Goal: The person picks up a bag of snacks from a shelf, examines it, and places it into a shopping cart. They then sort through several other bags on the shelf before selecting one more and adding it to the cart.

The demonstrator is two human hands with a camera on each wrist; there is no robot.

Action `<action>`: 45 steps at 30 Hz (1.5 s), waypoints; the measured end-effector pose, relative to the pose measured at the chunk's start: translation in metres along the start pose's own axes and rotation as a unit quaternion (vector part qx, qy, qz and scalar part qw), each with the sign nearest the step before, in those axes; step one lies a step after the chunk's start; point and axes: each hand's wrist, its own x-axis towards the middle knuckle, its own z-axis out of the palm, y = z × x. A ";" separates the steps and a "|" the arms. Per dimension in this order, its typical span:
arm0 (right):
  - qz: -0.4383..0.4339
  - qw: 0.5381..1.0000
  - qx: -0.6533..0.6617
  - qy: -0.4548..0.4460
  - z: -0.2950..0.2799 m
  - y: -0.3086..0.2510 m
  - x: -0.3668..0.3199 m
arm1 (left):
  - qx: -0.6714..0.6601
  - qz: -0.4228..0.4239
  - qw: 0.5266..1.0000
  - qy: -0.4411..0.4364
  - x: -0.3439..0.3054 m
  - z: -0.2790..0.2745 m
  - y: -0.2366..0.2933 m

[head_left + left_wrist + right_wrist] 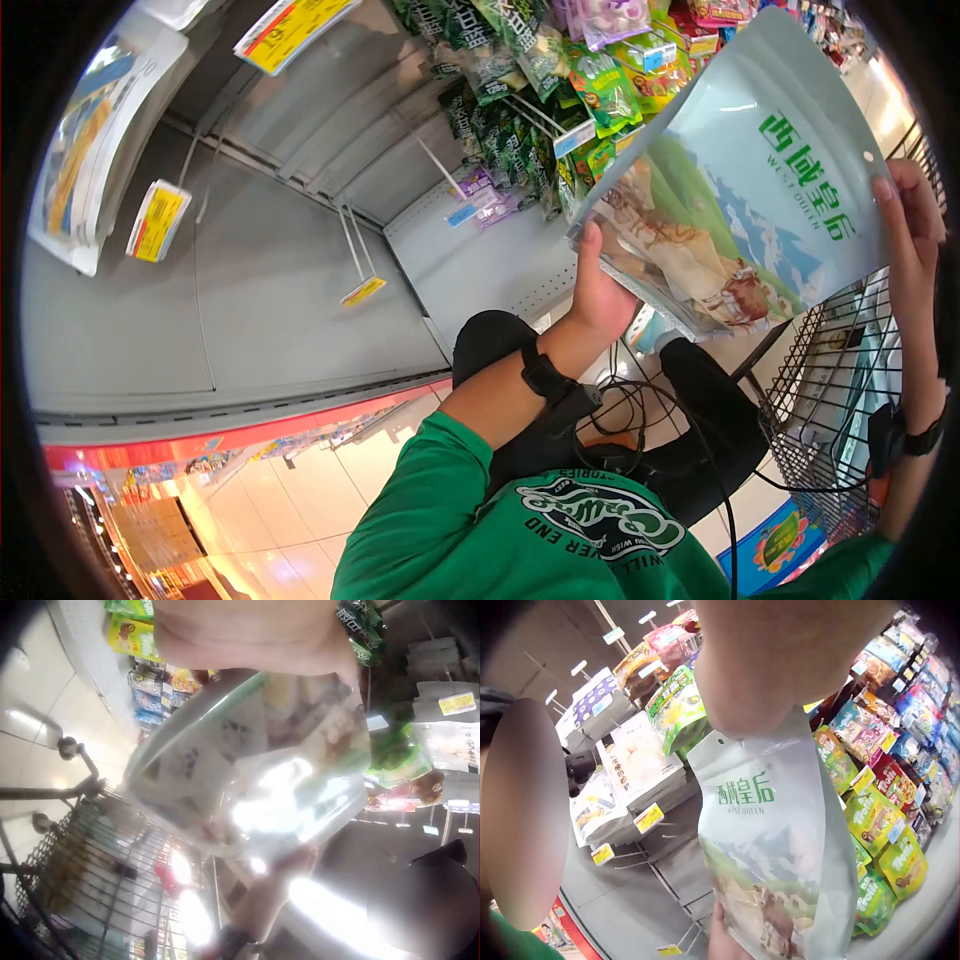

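A large pale blue snack pouch (760, 190) with green lettering, printed mountains and cattle is held up by both hands, tilted in the head view. My left hand (605, 300) grips its lower edge, thumb lying on the front and the other fingers hidden behind. At the top corner near the hang hole, my right hand (912, 205) pinches the pouch between thumb and fingers. The right wrist view has the printed front of the pouch (765, 832) hanging below my right hand (772, 667). Glare covers part of the pouch (202, 765) in the left wrist view.
A wire shopping cart (815, 400) with goods inside stands at my right. Grey shelving (300, 300) with hooks and yellow price tags (160, 220) is on the left. Hanging snack bags (505, 140) fill the rack ahead. Black cables (640, 400) hang near my legs.
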 end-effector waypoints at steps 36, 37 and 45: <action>-0.221 0.921 -0.103 -0.304 0.027 -0.042 -0.022 | 0.522 0.289 0.792 -0.125 -0.032 0.019 0.021; -0.220 0.921 -0.107 -0.305 0.027 -0.041 -0.022 | 0.526 0.297 0.785 -0.137 -0.033 0.020 0.018; -0.152 0.906 -0.057 -0.392 0.036 -0.054 -0.024 | 0.539 0.284 0.771 -0.187 -0.026 0.043 -0.009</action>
